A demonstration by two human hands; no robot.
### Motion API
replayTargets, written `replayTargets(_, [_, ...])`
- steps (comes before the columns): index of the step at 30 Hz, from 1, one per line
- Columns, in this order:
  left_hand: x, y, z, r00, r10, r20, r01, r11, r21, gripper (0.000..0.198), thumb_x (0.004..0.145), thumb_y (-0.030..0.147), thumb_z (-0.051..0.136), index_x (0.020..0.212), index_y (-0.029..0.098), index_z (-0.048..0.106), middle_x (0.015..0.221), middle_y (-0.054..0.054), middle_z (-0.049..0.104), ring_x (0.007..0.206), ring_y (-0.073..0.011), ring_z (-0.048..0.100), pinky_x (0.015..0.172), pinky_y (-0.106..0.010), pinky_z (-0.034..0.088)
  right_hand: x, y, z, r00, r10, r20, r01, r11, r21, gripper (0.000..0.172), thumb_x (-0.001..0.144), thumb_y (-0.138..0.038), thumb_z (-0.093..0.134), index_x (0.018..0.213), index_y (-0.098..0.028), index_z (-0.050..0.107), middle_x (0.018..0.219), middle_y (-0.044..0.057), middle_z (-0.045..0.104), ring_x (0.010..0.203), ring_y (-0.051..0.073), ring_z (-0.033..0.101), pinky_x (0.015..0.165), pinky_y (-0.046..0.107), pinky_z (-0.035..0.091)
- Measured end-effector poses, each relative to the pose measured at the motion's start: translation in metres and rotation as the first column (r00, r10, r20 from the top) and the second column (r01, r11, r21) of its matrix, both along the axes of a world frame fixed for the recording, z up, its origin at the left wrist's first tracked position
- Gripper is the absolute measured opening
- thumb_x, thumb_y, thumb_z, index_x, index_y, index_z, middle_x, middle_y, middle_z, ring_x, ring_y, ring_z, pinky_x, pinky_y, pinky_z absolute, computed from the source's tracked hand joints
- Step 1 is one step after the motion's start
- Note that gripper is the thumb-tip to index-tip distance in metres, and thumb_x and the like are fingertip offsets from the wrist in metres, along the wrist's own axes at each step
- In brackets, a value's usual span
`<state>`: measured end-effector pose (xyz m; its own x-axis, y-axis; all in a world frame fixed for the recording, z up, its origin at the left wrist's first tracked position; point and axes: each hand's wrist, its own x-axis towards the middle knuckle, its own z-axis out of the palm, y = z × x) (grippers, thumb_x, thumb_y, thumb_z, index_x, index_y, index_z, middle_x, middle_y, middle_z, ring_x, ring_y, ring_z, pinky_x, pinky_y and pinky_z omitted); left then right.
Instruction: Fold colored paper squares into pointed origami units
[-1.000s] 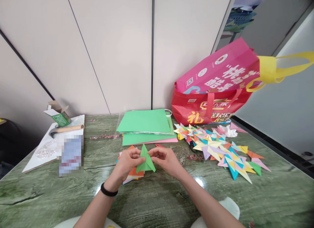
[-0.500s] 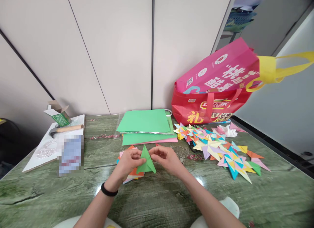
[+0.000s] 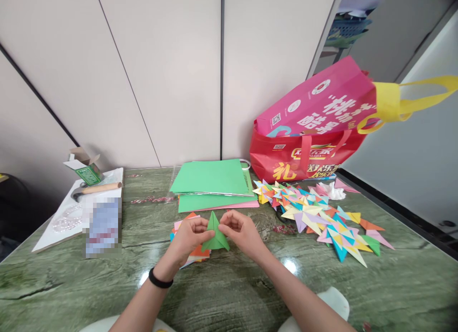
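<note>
A green folded paper piece [image 3: 216,241], pointed at the top with a crease down its middle, is held up between my hands over the table. My left hand [image 3: 189,234] pinches its left side, thumb lying across the front. On its right edge the thumb and fingers of my right hand [image 3: 239,229] are closed. Under and behind my left hand lies a small stack of coloured paper squares [image 3: 198,255], orange on top, partly hidden. Farther back rests a pile of green paper sheets [image 3: 211,177], with pink at the bottom edge.
Folded paper stars [image 3: 339,232] in many colours are heaped on the right, before a red bag [image 3: 279,155] holding a pink bag [image 3: 322,103]. A white board [image 3: 46,232] at left carries a hammer [image 3: 96,189], an open box [image 3: 89,172] and a beaded string [image 3: 66,217].
My right thumb and fingers have moved in onto the green paper's right edge. The paper has shifted slightly right; my left hand keeps its pinch.
</note>
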<state>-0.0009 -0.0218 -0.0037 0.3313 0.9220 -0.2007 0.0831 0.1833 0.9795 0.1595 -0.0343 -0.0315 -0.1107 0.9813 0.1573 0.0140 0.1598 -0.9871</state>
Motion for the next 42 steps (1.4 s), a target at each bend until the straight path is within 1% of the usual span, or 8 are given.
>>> replayTargets(5, [-0.0017, 0.0014, -0.0016, 0.998, 0.033, 0.047, -0.031, 0.999, -0.034, 0.031, 0.053, 0.03, 0.076, 0.074, 0.012, 0.062, 0.061, -0.003, 0.066, 0.055, -0.0138, 0.06, 0.055, -0.024, 0.044, 0.0017, -0.0003, 0.0012, 0.997, 0.074, 0.013, -0.074, 0.997, -0.003, 0.013, 0.074, -0.024, 0.053, 0.082, -0.019, 0.063, 0.073, 0.001, 0.063, 0.061, 0.012, 0.056, 0.058, 0.025, 0.046])
replayTargets(9, [-0.0027, 0.0025, -0.0036, 0.996, 0.063, 0.06, -0.06, 0.997, -0.048, 0.032, 0.051, 0.029, 0.077, 0.074, 0.012, 0.061, 0.061, -0.002, 0.067, 0.052, -0.0127, 0.059, 0.054, -0.023, 0.044, 0.0055, -0.0001, 0.003, 0.994, 0.086, 0.069, -0.089, 0.995, 0.05, 0.014, 0.07, -0.019, 0.057, 0.081, -0.02, 0.065, 0.078, 0.002, 0.063, 0.069, 0.014, 0.058, 0.06, 0.025, 0.046])
replayTargets(17, [-0.0021, 0.0019, -0.0031, 0.998, 0.064, 0.002, -0.064, 0.997, -0.037, 0.03, 0.05, 0.026, 0.077, 0.072, 0.012, 0.062, 0.055, 0.001, 0.063, 0.049, -0.0109, 0.057, 0.054, -0.022, 0.043, 0.0094, 0.0009, 0.0017, 0.986, 0.064, 0.154, -0.085, 0.988, 0.13, 0.016, 0.065, -0.01, 0.057, 0.074, -0.019, 0.067, 0.074, 0.002, 0.062, 0.066, 0.013, 0.057, 0.057, 0.023, 0.045])
replayTargets(24, [-0.0006, 0.0001, 0.0006, 0.999, 0.037, -0.034, -0.037, 0.999, 0.004, 0.028, 0.049, 0.026, 0.077, 0.066, 0.011, 0.062, 0.057, -0.001, 0.064, 0.051, -0.0118, 0.057, 0.051, -0.021, 0.042, 0.0085, 0.0007, 0.0017, 0.982, 0.141, 0.122, -0.158, 0.977, 0.145, 0.017, 0.064, -0.01, 0.058, 0.076, -0.019, 0.067, 0.078, 0.002, 0.061, 0.067, 0.013, 0.058, 0.06, 0.024, 0.048])
replayTargets(29, [0.0004, -0.0019, 0.0024, 1.0, -0.002, -0.017, 0.002, 1.0, -0.015, 0.026, 0.051, 0.026, 0.076, 0.067, 0.012, 0.06, 0.054, -0.002, 0.065, 0.05, -0.0155, 0.061, 0.051, -0.024, 0.046, 0.005, -0.0012, 0.0011, 0.991, 0.136, -0.009, -0.135, 0.99, 0.031, 0.006, 0.063, -0.017, 0.065, 0.069, -0.017, 0.064, 0.073, 0.001, 0.061, 0.064, 0.014, 0.06, 0.06, 0.025, 0.049])
replayTargets(34, [0.0015, -0.0029, 0.0038, 0.999, -0.032, 0.038, 0.033, 0.999, -0.041, 0.024, 0.053, 0.023, 0.074, 0.067, 0.013, 0.058, 0.054, -0.003, 0.066, 0.051, -0.0179, 0.064, 0.054, -0.027, 0.05, 0.0019, -0.0014, -0.0002, 0.981, 0.146, -0.125, -0.157, 0.984, -0.087, 0.019, 0.06, -0.027, 0.071, 0.068, -0.016, 0.059, 0.067, 0.001, 0.063, 0.061, 0.015, 0.061, 0.06, 0.026, 0.048])
replayTargets(39, [0.0025, -0.0036, 0.0035, 0.999, -0.044, 0.005, 0.045, 0.999, -0.025, 0.024, 0.052, 0.021, 0.074, 0.068, 0.012, 0.059, 0.054, -0.003, 0.067, 0.052, -0.0179, 0.065, 0.055, -0.027, 0.051, 0.003, 0.0013, -0.0007, 0.98, 0.117, -0.162, -0.132, 0.988, -0.084, 0.03, 0.052, -0.023, 0.076, 0.069, -0.017, 0.052, 0.064, -0.003, 0.061, 0.056, 0.011, 0.056, 0.054, 0.022, 0.042])
replayTargets(42, [0.0021, -0.0036, 0.0033, 0.998, -0.066, -0.008, 0.066, 0.998, -0.023, 0.026, 0.053, 0.026, 0.075, 0.07, 0.012, 0.062, 0.054, -0.003, 0.067, 0.054, -0.0183, 0.065, 0.056, -0.028, 0.052, 0.0057, 0.0035, -0.002, 0.983, 0.116, -0.141, -0.131, 0.986, -0.101, 0.036, 0.052, -0.021, 0.077, 0.075, -0.018, 0.049, 0.061, -0.005, 0.06, 0.054, 0.01, 0.054, 0.053, 0.021, 0.04])
